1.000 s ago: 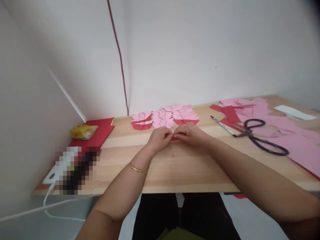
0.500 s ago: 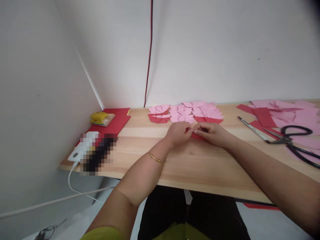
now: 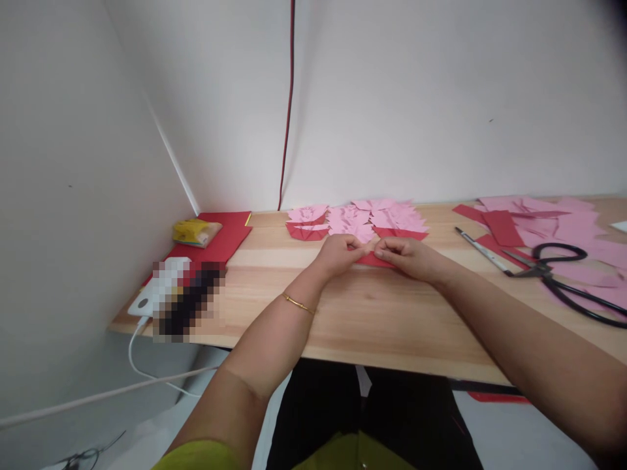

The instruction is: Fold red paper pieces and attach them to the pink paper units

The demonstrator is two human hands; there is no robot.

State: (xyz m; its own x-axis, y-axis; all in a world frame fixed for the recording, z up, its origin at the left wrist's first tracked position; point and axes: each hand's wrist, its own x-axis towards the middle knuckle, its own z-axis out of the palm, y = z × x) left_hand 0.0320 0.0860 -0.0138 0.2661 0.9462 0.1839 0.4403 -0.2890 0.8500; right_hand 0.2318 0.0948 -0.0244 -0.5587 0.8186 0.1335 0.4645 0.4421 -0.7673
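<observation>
A small piece of red paper (image 3: 375, 260) lies at the middle of the wooden table, pinched between both hands. My left hand (image 3: 341, 254) has thumb and fingers closed on its left part. On its right part, my right hand (image 3: 404, 256) has its fingertips pressed together. The two hands almost touch, and their fingers hide much of the paper. Just beyond them are pink cut papers with jagged edges (image 3: 350, 219), and red pieces (image 3: 307, 232) lie among these.
Black-handled scissors (image 3: 541, 269) and a pen (image 3: 482, 251) lie at the right beside pink paper scraps (image 3: 563, 225). At the left are red sheets (image 3: 235, 236), a yellow packet (image 3: 196, 232) and a white device (image 3: 159, 287) with a cable. A wall stands behind the table (image 3: 362, 326).
The view has shifted slightly to the right. My hands have moved a little apart, and more of the red paper shows between and below them.
</observation>
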